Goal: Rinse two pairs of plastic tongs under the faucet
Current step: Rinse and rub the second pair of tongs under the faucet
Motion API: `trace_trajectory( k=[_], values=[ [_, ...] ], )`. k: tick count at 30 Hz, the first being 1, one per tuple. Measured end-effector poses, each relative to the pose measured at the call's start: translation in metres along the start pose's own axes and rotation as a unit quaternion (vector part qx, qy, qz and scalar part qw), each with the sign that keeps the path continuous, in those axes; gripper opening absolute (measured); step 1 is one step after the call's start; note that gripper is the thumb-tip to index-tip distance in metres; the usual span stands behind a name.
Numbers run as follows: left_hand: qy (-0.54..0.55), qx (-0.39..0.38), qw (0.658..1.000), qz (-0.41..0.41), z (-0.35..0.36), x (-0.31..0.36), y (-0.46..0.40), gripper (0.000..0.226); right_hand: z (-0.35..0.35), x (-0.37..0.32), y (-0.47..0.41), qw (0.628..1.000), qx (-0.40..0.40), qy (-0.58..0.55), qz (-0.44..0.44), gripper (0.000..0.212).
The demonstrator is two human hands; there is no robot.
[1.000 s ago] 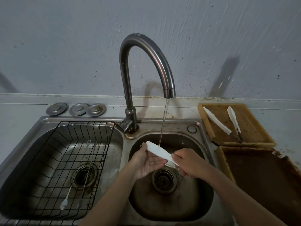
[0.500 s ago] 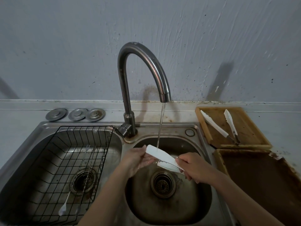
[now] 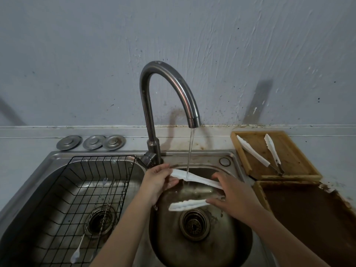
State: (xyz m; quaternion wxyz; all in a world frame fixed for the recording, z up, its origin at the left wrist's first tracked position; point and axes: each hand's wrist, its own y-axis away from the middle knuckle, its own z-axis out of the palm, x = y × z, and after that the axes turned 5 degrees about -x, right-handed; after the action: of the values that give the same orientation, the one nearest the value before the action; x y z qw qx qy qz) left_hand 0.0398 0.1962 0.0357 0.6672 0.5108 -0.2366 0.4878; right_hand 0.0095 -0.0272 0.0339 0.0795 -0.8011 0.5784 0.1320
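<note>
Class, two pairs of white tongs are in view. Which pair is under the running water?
The tongs in the hands, held spread open over the right sink basin, with the stream striking the upper arm. The other tongs lie dry on the wooden tray.

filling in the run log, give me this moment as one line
step: rinsing first tongs | water: running onto upper arm | left hand: holds tip | right hand: holds hinge end | second tongs: on wooden tray, waiting

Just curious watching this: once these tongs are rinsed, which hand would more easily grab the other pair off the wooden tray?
Probably the right hand. The second tongs lie on the wooden tray at the person's right, beside that hand; the left hand would have to cross the stream.
</note>
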Motion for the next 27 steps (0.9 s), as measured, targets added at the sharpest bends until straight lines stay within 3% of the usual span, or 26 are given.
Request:
trace_trajectory(
  k=[4,6,8,9,11,12,13,16,21,23,27],
  values=[
    [-0.034,-0.045,0.998,-0.019,-0.001,-0.003,0.002,0.02,0.001,0.005,0.0,1.0,0.021,0.016,-0.005,0.023],
    [-0.07,-0.083,0.994,-0.012,-0.004,-0.006,0.002,0.022,0.0,0.011,-0.001,1.0,0.011,0.0,-0.001,0.019],
    [-0.174,-0.105,0.979,0.009,-0.008,-0.007,0.0,0.024,0.0,0.018,-0.003,0.998,-0.03,-0.057,0.019,0.024],
    [-0.275,-0.099,0.956,0.035,-0.01,-0.009,-0.002,0.025,-0.001,0.022,-0.006,0.993,-0.064,-0.098,0.035,0.026],
    [-0.511,-0.066,0.849,0.12,-0.015,-0.012,-0.008,0.025,-0.003,0.028,-0.01,0.976,-0.144,-0.156,0.055,0.031],
    [-0.574,-0.056,0.802,0.154,-0.016,-0.013,-0.01,0.024,-0.003,0.031,-0.013,0.969,-0.178,-0.164,0.055,0.033],
    [-0.581,-0.054,0.794,0.171,-0.016,-0.015,-0.009,0.024,-0.004,0.034,-0.015,0.963,-0.206,-0.164,0.052,0.036],
    [-0.504,-0.053,0.841,0.186,-0.012,-0.023,-0.01,0.02,-0.007,0.04,-0.018,0.939,-0.276,-0.187,0.08,0.041],
    [-0.34,-0.039,0.924,0.172,-0.003,-0.038,-0.013,0.016,0.001,0.044,-0.015,0.85,-0.366,-0.342,0.165,0.045],
    [-0.304,-0.036,0.935,0.181,-0.001,-0.043,-0.014,0.021,0.005,0.044,-0.014,0.837,-0.373,-0.364,0.166,0.053],
    [-0.32,-0.031,0.93,0.181,0.0,-0.051,-0.017,0.025,0.005,0.045,-0.009,0.802,-0.398,-0.409,0.174,0.032]
  ],
)
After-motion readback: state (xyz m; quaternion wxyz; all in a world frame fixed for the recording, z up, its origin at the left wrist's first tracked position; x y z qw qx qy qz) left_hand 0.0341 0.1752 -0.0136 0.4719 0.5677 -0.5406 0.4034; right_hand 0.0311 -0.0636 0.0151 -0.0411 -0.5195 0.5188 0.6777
